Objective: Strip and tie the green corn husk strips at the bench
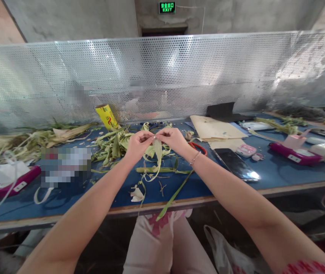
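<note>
Fingertips meet in a pinch as my left hand (139, 144) and my right hand (174, 137) grip a pale, wilted leaf (157, 152) between them. The leaf hangs down in a curling strip above the blue table (191, 190). Behind and left of my hands lies a heap of limp green leaves and stalks (112, 146). A cut green stalk (162, 170) rests below my hands, and a long thin blade (175, 198) reaches over the table's front edge. Red-orange scissor handles (198, 147) show beside my right wrist.
A perforated metal screen (179, 72) runs along the back. To the right lie brown cardboard (215, 127), a black phone (235, 163), a pink earphone case (246, 150) and a purple power strip (296, 154). Another purple power strip (14, 186) and a yellow box (107, 117) are on the left.
</note>
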The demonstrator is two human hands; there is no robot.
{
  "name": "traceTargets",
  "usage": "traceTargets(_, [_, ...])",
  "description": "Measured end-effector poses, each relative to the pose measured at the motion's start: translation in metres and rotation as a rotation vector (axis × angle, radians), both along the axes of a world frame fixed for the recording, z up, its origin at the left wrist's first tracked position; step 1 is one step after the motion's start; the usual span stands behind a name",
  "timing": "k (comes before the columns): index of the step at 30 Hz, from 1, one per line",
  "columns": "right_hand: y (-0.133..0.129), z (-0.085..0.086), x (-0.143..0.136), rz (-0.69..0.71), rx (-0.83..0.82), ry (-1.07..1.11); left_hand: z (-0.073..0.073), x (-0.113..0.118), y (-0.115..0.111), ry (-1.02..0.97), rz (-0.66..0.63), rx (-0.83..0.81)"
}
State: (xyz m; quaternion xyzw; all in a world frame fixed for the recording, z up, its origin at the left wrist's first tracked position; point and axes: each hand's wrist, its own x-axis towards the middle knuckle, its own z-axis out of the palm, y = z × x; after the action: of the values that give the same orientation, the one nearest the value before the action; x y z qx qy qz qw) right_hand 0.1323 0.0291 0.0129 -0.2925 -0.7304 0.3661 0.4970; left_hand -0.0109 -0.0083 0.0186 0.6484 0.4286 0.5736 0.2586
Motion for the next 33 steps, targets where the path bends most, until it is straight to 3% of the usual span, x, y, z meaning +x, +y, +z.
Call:
traceTargets(4, [0.0028, -0.0007, -0.0011, 0.118, -0.136, 0.135, -0.0029, -0.0027, 0.0047, -0.076, -0.035, -0.021])
traceTargets(8, [0.0012, 0.0001, -0.0010, 0.133, -0.230, 0.185, -0.0021, -0.0035, 0.0048, -0.082, -0.043, -0.057])
traceTargets(17, [-0.0016, 0.0028, 0.0008, 0.104, -0.212, 0.162, -0.0006, -0.0033, 0.0044, -0.076, -0.014, -0.086])
traceTargets(22, [0.0024, -0.0019, -0.0014, 0.101, -0.113, 0.139, -0.0044, -0.0055, 0.0097, -0.086, 0.013, -0.104])
traceTargets(26, [-0.0002, -0.0007, -0.0009, 0.001, -0.004, 0.056, -0.0025, -0.0047, 0.0074, 0.001, 0.060, -0.072])
traceTargets(29, [-0.0029, 0.0009, 0.0013, -0.118, 0.185, -0.045, -0.0021, -0.0034, 0.0049, 0.028, 0.042, -0.062])
traceTargets(33, [-0.0023, -0.0002, 0.0032, -0.152, 0.457, -0.123, -0.0046, -0.0020, 0.0046, -0.128, -0.091, -0.120])
